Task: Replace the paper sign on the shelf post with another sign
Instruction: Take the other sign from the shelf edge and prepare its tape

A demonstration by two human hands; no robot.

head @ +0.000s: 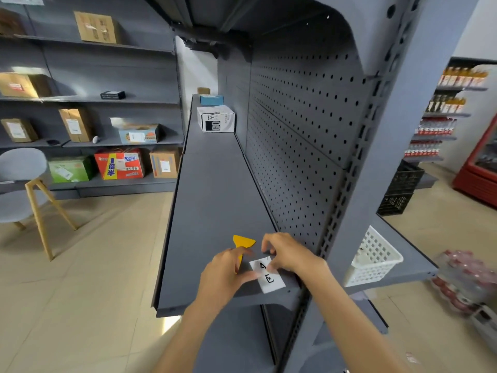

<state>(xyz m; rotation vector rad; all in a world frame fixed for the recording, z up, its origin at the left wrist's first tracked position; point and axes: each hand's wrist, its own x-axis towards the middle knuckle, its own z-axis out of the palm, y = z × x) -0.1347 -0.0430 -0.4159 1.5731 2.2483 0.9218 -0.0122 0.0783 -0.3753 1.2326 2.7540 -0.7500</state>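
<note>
Lying flat on the grey shelf point(215, 200) low in the middle of the frame, the white paper sign point(267, 275) shows two black hand-drawn characters and sits near the shelf's front right corner, just beside the grey shelf post point(398, 162). Both hands are down on it. The left hand point(226, 273) reaches in from the lower centre and its fingertips point(251, 277) press on the sign's left edge; whether they pinch the paper or only pin it down cannot be told. The right hand point(289, 254) comes in from the lower right, fingers curled over the sign's upper end and touching it, the grip blurred. The two hands are close together, with the paper between them.

A yellow scraper point(243, 242) lies on the shelf just above the left hand, its handle partly hidden under that hand. To the right of the post, a white plastic basket point(376, 259) stands on the neighbouring shelf. Farther back on the same grey shelf, toward the upper middle, sits a white box point(215, 119) with black print.
</note>
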